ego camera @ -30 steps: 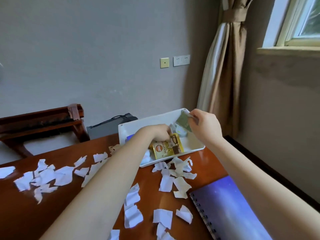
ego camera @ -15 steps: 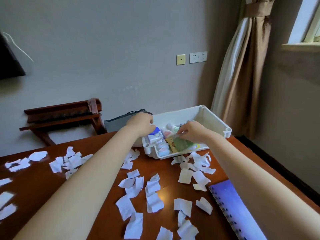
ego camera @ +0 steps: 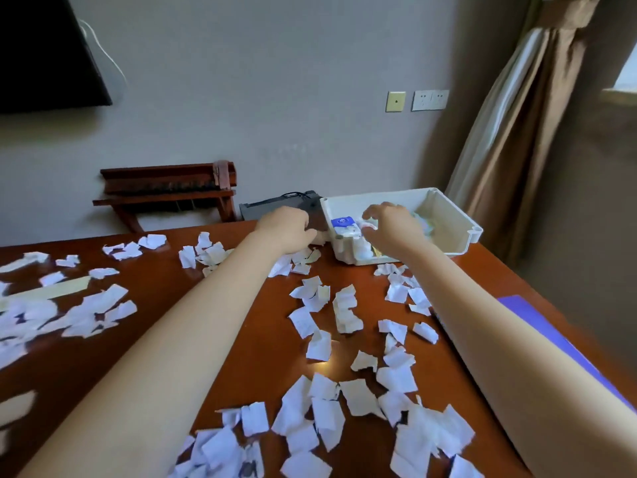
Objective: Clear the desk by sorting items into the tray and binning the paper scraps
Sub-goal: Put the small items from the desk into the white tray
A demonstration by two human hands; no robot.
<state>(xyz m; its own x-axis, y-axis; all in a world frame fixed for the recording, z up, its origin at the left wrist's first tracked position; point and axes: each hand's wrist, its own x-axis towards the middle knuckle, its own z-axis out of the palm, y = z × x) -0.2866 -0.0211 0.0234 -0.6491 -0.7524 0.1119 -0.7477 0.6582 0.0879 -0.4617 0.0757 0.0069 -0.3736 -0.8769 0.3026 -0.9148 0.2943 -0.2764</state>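
Left fingers (ego camera: 309,232) were curled tight against the tray (ego camera: 458,219) at its left wall. Gripping it or just clenched? Couldn't tell from here. The left hand (ego camera: 286,227) sat just outside that wall. Right fingers (ego camera: 374,211) arched loose, nothing pinched, the right hand (ego camera: 393,225) hovering over the tray's contents, just right of a blue-labelled packet (ego camera: 342,222) inside. Paper scraps (ego camera: 348,312) lay strewn across the desk (ego camera: 275,357) in front and left of the tray, a purple notebook (ego camera: 537,326) nearer its right.
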